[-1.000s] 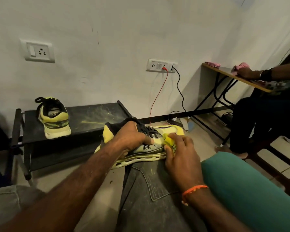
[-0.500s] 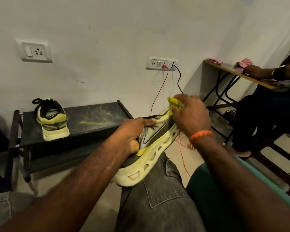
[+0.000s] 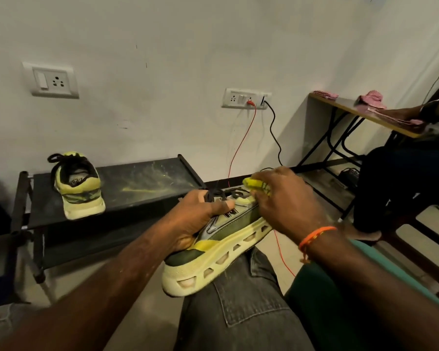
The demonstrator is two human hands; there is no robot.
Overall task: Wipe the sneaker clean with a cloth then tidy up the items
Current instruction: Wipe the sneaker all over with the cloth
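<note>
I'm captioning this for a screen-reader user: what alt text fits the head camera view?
A person's left hand grips a yellow-green sneaker resting on their knee, while the right hand presses a yellow cloth to its toe end. The matching sneaker sits on a low black rack by the wall.

Low blk rack [image 3: 147, 184] w/ 2nd sneaker [image 3: 77, 186] on left end, heel toward camera.

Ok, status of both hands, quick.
Left hand: grips the sneaker on the knee, fingers curled over its laces.
Right hand: holds the yellow cloth against the sneaker's front.
</note>
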